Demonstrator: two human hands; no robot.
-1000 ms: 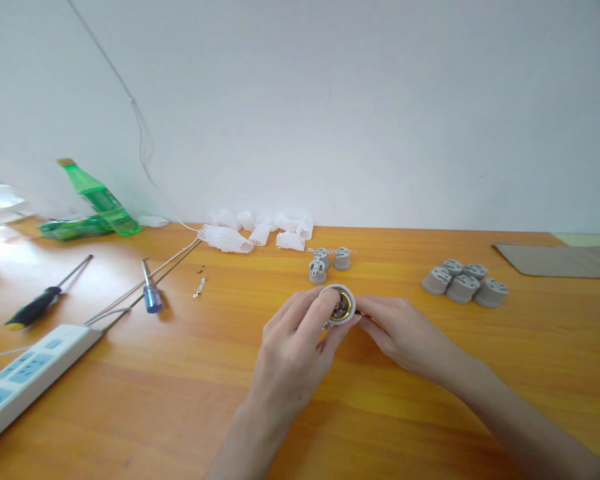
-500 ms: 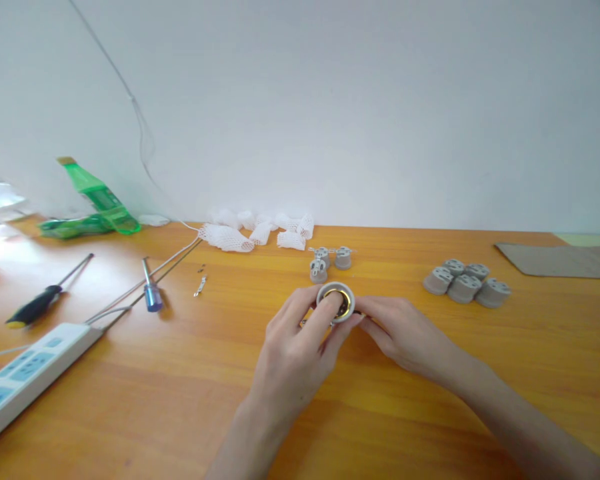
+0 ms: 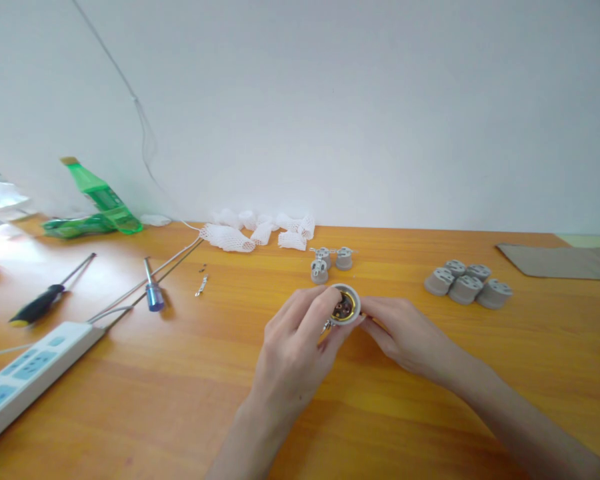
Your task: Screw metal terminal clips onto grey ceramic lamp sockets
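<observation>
A round grey lamp socket (image 3: pixel 350 308) with a brass-coloured threaded inside is held up over the table, its opening turned toward me. My left hand (image 3: pixel 300 340) grips it from the left, the index finger bent at the rim and the thumb below. A small metal piece (image 3: pixel 327 325) shows under the left fingers. At the socket's right side, the fingertips of my right hand (image 3: pixel 400 330) are pressed together; what they pinch is mostly hidden. Just behind stand three similar sockets (image 3: pixel 319 271), with metal strips lying on top of some.
Several grey sockets (image 3: pixel 465 289) cluster on the right, near a brown sheet (image 3: pixel 560 261). At left lie a black screwdriver (image 3: pixel 37 305), a blue-handled screwdriver (image 3: pixel 154 296), a white power strip (image 3: pixel 35 373) and a metal strip (image 3: pixel 202 285). White foam nets (image 3: pixel 230 237) and a green bottle (image 3: pixel 103 198) are by the wall.
My left index finger has drawn back from inside the socket to its left rim, baring the interior. The socket has shifted slightly right. My right hand has barely moved.
</observation>
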